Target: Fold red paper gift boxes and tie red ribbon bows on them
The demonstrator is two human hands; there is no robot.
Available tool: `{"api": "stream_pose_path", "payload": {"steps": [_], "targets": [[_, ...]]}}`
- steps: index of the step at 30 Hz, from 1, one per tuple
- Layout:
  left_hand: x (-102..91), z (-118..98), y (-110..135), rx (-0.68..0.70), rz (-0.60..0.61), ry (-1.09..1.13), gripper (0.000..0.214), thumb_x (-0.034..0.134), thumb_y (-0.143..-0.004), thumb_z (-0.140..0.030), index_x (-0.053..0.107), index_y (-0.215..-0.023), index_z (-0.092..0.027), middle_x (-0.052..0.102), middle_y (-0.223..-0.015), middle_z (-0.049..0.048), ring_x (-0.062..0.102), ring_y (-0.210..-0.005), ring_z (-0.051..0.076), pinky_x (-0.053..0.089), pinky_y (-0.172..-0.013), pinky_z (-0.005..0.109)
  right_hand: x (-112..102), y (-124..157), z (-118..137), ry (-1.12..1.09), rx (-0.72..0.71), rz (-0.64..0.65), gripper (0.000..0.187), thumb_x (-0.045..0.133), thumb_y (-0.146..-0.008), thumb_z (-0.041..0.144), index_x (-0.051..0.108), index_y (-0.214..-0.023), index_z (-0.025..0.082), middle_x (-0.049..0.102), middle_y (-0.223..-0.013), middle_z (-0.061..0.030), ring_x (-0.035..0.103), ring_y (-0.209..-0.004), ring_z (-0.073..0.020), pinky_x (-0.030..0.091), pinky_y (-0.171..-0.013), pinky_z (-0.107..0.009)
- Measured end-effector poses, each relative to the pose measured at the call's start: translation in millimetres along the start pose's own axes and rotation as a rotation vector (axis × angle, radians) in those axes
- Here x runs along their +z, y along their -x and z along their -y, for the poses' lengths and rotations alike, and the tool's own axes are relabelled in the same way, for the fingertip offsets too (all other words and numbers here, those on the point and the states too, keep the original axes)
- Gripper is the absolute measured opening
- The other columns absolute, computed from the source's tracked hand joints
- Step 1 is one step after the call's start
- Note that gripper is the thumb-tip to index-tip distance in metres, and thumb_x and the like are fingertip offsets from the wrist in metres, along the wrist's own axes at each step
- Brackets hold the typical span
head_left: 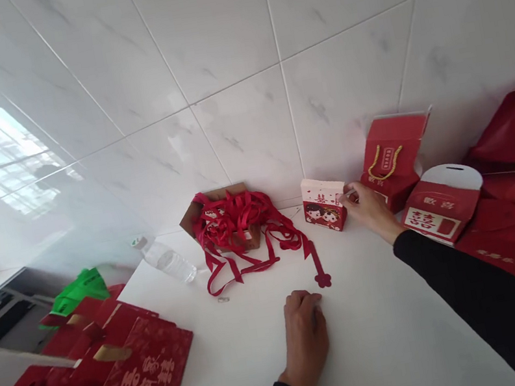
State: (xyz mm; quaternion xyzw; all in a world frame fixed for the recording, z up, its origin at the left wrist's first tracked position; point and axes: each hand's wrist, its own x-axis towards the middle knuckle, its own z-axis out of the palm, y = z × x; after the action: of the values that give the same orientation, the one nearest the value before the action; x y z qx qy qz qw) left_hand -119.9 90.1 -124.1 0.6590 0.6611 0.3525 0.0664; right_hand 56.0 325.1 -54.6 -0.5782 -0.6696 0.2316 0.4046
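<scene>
A small red and white gift box (pixel 324 211) printed with two cartoon figures stands upright on the table near the wall. My right hand (pixel 362 203) pinches its right upper edge between thumb and fingers. On the white tabletop rests my left hand (pixel 305 326), its fingers curled in, with nothing visible in them. Just beyond it lies a dark red strip with a flower-shaped end (pixel 320 269). Red ribbons (pixel 237 219) spill out of an open brown cardboard box (pixel 190 221) left of the gift box.
A clear plastic bottle (pixel 170 261) lies left of the ribbons. Red gift bags (pixel 160 361) cover the table's left side, with a green bag (pixel 79 290) behind. Red boxes (pixel 441 200) and a gold-handled one (pixel 391 151) crowd the right. A tiled wall (pixel 248 135) bounds the back.
</scene>
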Motion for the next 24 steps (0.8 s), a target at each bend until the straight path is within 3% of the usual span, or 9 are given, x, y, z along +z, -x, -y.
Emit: {"api": "stream_pose_path", "payload": {"steps": [6, 13, 16, 18, 20, 21, 22, 24], "targets": [[3.0, 7, 2, 0.013, -0.03, 0.057, 0.032, 0.047, -0.088, -0.007, 0.071, -0.105, -0.02, 0.069, -0.102, 0.0093, 0.068, -0.095, 0.023, 0.059, -0.085, 0.04, -7, 6, -3, 0.046, -0.026, -0.063, 0.024, 0.064, -0.102, 0.033, 0.066, -0.118, 0.015, 0.07, -0.11, -0.0063, 0.07, -0.092, -0.02, 0.06, -0.082, -0.04], [7.9, 23, -5, 0.063, -0.07, 0.097, 0.027, 0.048, -0.094, -0.017, 0.074, -0.099, -0.02, 0.07, -0.099, 0.0114, 0.07, -0.091, 0.027, 0.061, -0.079, 0.044, -7, -21, 15, 0.106, -0.054, -0.197, 0.027, 0.066, -0.101, 0.033, 0.065, -0.123, 0.017, 0.068, -0.117, -0.0079, 0.07, -0.094, -0.0206, 0.06, -0.082, -0.039], [10.8, 27, -7, 0.075, -0.054, 0.118, 0.026, 0.05, -0.092, -0.018, 0.075, -0.1, -0.022, 0.071, -0.098, 0.0103, 0.07, -0.089, 0.027, 0.061, -0.078, 0.044, -34, -24, 20, 0.138, -0.081, -0.338, 0.034, 0.065, -0.101, 0.03, 0.059, -0.132, 0.017, 0.065, -0.125, -0.0097, 0.067, -0.106, -0.025, 0.056, -0.093, -0.046], [11.9, 26, -7, 0.065, -0.043, 0.135, 0.026, 0.052, -0.091, -0.017, 0.074, -0.101, -0.024, 0.071, -0.098, 0.0096, 0.069, -0.089, 0.027, 0.06, -0.078, 0.045, -62, -27, 21, 0.169, -0.088, -0.461, 0.048, 0.062, -0.1, 0.028, 0.048, -0.144, 0.016, 0.056, -0.14, -0.0152, 0.054, -0.129, -0.031, 0.042, -0.109, -0.052], [11.6, 21, -6, 0.043, -0.043, 0.148, 0.026, 0.05, -0.091, -0.015, 0.073, -0.101, -0.024, 0.07, -0.098, 0.0099, 0.068, -0.089, 0.028, 0.059, -0.079, 0.047, -92, -34, 19, 0.19, -0.074, -0.544, 0.074, 0.068, -0.095, 0.032, 0.031, -0.156, 0.012, 0.04, -0.155, -0.0225, 0.034, -0.145, -0.0358, 0.027, -0.118, -0.054], [10.9, 18, -5, 0.032, -0.046, 0.152, 0.027, 0.049, -0.09, -0.014, 0.073, -0.1, -0.023, 0.069, -0.098, 0.0101, 0.068, -0.089, 0.028, 0.058, -0.08, 0.047, -105, -39, 17, 0.19, -0.058, -0.546, 0.093, 0.077, -0.087, 0.035, 0.024, -0.158, 0.008, 0.037, -0.156, -0.0262, 0.031, -0.146, -0.0389, 0.026, -0.118, -0.054], [9.9, 14, -3, 0.022, -0.049, 0.155, 0.028, 0.048, -0.09, -0.012, 0.072, -0.1, -0.023, 0.069, -0.098, 0.0102, 0.067, -0.09, 0.028, 0.058, -0.081, 0.048, -117, -45, 15, 0.183, -0.042, -0.525, 0.103, 0.082, -0.082, 0.036, 0.022, -0.158, 0.003, 0.038, -0.154, -0.0306, 0.034, -0.143, -0.0407, 0.029, -0.115, -0.053], [7.7, 7, -2, 0.005, -0.053, 0.158, 0.029, 0.048, -0.088, -0.008, 0.072, -0.097, -0.022, 0.068, -0.097, 0.0097, 0.066, -0.09, 0.026, 0.057, -0.082, 0.046, -132, -57, 11, 0.148, -0.015, -0.45, 0.099, 0.085, -0.079, 0.038, 0.031, -0.152, -0.005, 0.055, -0.136, -0.034, 0.055, -0.124, -0.0388, 0.046, -0.098, -0.05]]}}
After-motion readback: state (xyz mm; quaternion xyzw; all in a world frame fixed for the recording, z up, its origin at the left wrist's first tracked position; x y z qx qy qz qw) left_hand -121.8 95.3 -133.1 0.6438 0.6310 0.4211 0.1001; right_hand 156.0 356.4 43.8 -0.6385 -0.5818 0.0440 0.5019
